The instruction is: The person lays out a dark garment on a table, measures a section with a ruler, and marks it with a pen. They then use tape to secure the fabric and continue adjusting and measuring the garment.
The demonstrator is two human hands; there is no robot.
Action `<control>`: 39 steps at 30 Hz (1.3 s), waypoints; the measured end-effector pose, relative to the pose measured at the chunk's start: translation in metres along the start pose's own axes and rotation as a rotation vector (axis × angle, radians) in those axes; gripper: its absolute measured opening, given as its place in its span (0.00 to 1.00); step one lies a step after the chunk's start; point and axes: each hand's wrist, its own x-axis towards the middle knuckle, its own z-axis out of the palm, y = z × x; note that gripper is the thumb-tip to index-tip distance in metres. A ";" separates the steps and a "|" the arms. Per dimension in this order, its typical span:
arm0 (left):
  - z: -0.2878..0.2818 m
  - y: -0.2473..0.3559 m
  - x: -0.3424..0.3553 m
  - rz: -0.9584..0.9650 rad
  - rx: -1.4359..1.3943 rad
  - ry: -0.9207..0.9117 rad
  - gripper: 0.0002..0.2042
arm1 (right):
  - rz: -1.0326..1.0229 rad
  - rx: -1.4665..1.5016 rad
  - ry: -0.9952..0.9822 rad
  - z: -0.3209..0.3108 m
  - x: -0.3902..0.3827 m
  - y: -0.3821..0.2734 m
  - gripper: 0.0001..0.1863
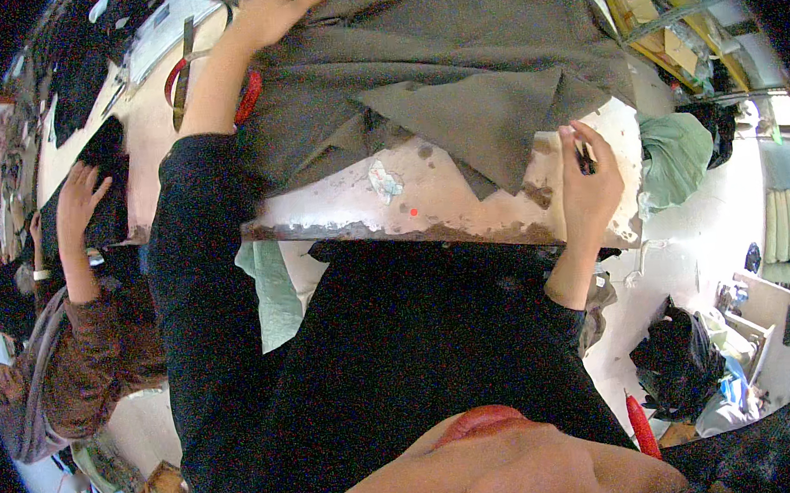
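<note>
Olive-brown fabric (426,34) lies spread and creased over a worn, pale table (309,197), with folded pointed pieces near the front edge. My left hand (273,8) rests on the fabric at the top, its fingers apart and open. My right hand (590,173) is at the table's right, beside a fabric corner, with its fingers curled round a small dark tool (584,155), too small to make out clearly. A red curved object (249,96) and a long, narrow ruler-like strip (183,69) lie beside my left forearm, which partly hides the red one.
A co-worker's hand (80,200) and brown sleeve are at the left, over black fabric (104,143). Pale green cloth (677,158) bunches beyond the table's right end. A black bundle (669,360) and a pale shelf unit (748,313) stand lower right. Yellow boards (706,37) are at the upper right.
</note>
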 end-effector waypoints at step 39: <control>-0.058 0.139 -0.100 -0.360 -0.572 0.470 0.14 | -0.128 -0.085 -0.282 0.032 -0.052 -0.044 0.33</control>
